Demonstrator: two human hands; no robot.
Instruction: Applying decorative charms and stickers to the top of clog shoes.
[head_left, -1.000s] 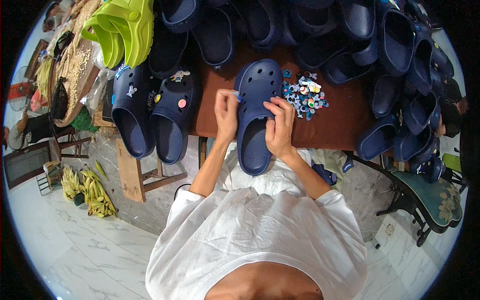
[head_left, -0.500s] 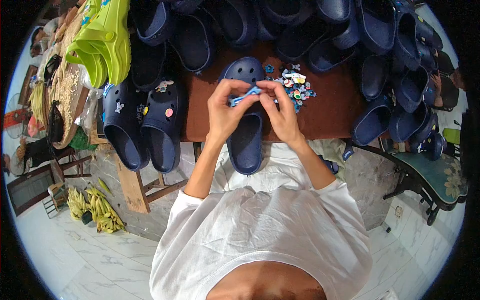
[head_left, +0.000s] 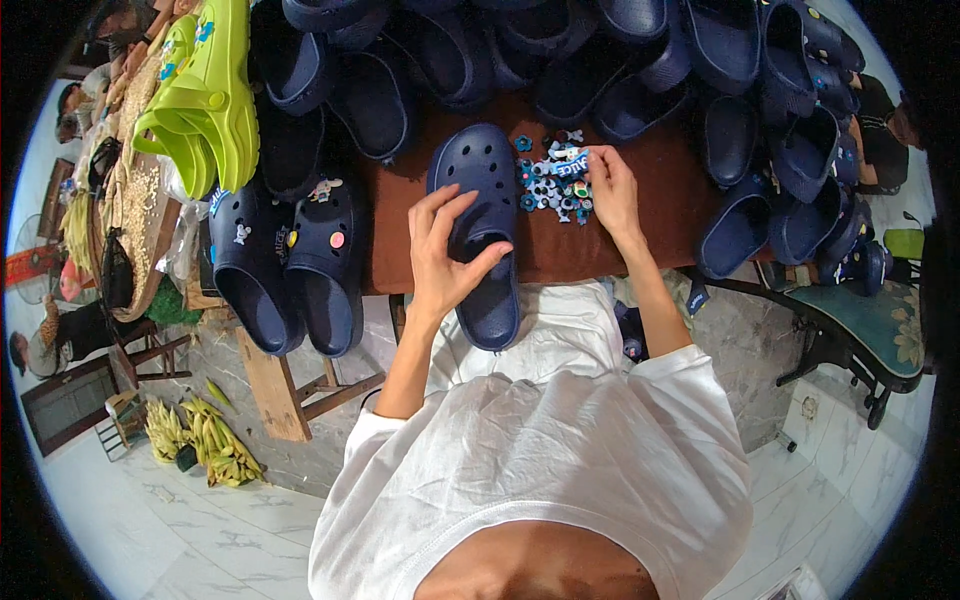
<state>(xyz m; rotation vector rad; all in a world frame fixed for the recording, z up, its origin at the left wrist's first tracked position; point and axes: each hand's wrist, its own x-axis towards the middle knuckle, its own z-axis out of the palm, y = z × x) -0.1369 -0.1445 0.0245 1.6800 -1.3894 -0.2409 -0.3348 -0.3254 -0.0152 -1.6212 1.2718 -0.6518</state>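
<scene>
Clog (head_left: 480, 225): one, under left hand (head_left: 445, 250); right hand (head_left: 610, 185) on charms (head_left: 555, 180).

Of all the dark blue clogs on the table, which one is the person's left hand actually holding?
The lone navy clog lying lengthwise in the middle of the brown table, beside the pile of small charms; the left hand grips its heel strap area.

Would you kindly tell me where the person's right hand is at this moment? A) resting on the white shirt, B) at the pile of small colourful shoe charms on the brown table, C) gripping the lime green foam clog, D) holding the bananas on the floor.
B: the right hand has its fingertips at the pile of small colourful shoe charms, beside the navy blue foam clog that the left hand holds.
</scene>
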